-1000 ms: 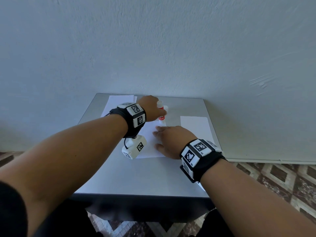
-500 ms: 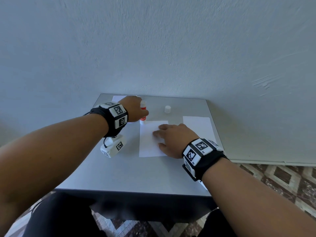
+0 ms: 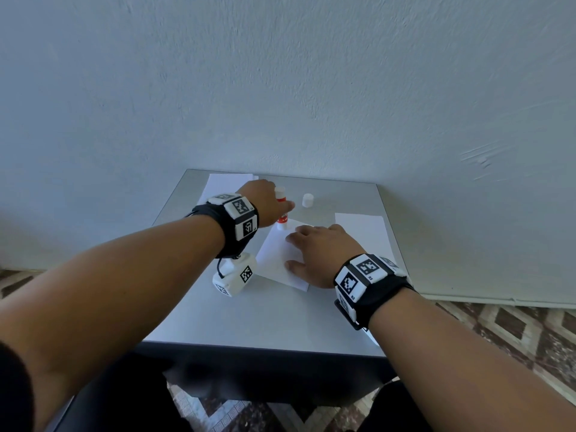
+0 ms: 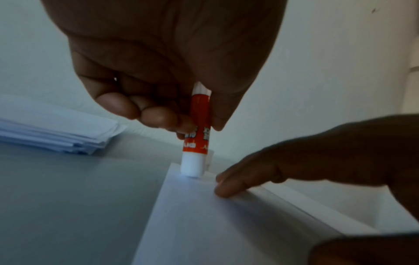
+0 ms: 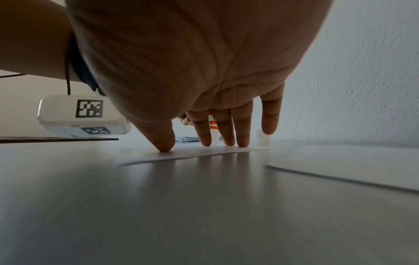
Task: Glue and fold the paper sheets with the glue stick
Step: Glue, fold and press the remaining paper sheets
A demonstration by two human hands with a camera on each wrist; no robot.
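A grey table (image 3: 249, 322) stands against a pale wall (image 3: 280, 88).

The left hand (image 3: 265, 202) hides the middle of the glue stick (image 3: 282, 213), and its label is too blurred to read. Beside the stick, the right hand (image 3: 314, 255) covers part of the paper sheet (image 3: 274, 260).

Uncapped red-and-white glue stick (image 4: 196, 136) upright — tip on white sheet (image 3: 277, 254)
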